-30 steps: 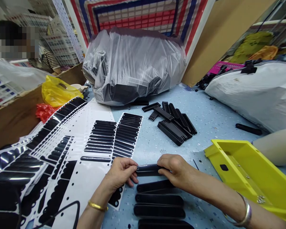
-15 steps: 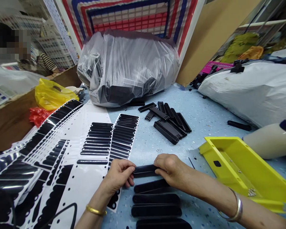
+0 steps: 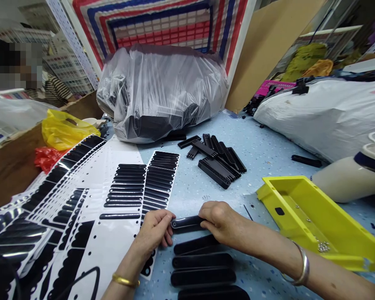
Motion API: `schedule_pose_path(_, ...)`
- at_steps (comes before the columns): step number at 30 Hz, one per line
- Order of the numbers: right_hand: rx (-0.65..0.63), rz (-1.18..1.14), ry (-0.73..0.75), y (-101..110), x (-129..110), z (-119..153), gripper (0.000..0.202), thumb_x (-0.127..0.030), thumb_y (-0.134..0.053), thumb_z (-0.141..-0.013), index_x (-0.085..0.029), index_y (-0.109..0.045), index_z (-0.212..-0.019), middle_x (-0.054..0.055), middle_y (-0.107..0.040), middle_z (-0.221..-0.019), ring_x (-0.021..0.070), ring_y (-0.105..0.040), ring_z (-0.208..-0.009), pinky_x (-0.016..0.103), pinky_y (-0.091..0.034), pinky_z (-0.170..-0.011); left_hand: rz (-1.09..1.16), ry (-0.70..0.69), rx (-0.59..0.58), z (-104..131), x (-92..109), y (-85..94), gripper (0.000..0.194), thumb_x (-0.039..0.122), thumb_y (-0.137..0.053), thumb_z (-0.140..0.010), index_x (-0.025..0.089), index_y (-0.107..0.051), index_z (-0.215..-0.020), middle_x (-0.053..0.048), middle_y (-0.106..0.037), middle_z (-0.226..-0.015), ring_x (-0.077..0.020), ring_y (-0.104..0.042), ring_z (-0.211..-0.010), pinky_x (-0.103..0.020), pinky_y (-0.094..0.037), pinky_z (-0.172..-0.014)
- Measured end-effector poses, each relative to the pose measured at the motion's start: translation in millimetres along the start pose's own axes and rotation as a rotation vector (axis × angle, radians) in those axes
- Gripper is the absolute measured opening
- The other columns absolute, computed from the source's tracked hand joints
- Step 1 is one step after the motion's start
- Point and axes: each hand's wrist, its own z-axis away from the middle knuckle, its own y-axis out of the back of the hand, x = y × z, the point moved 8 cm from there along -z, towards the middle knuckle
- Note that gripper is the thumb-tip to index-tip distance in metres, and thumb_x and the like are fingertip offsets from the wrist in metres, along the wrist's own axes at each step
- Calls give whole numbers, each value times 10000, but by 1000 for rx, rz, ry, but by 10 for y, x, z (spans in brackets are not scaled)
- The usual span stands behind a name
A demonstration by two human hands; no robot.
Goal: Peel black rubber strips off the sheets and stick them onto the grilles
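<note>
Just beyond a row of black bars (image 3: 203, 277), the left hand (image 3: 156, 229) is pinching one end of a black strip (image 3: 186, 224). Curling inward, the right hand (image 3: 217, 218) is pinching the other end, both forearms converging.

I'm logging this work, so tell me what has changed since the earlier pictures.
The view has swung slightly right: everything slides left in the picture and more of the pale object at right shows. Nothing was taken or let go; the left hand and right hand still hold the same black strip. The white sheets and yellow tray stayed put.
</note>
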Motion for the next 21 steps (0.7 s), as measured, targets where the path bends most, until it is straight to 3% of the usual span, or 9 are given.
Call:
schedule_pose_path(5, -4, -28, 10, 17, -8, 17, 118, -57, -630, -796, -127, -716, -754, 91, -703, -788, 213, -650, -768, 279, -473, -692, -138, -52, 37, 8, 31, -9, 394, 524, -621, -708, 138, -661, -641, 30, -525, -475, -96, -538, -348, -153, -319, -304)
schedule_pose_path(13, 17, -166, 51, 18, 95, 36, 85, -90, -684, -801, -150, -744, -789, 65, -727, -810, 186, -656, -773, 256, -487, -712, -147, -33, 19, 25, 40, -15, 326, 408, -624, -704, 117, -761, -758, 19, -538, -449, -105, -529, -373, -164, -345, -327)
schedule_pose_path(21, 68, -360, 111, -89, 282, 66, 141, -163, -683, -833, -194, -774, -936, 49, -754, -885, 186, -678, -835, 266, -518, -776, -113, -32, 18, 31, 39, -6, 317, 417, -668, -688, 123, -773, -744, 26, -532, -429, -94, -508, -355, -165, -339, -330)
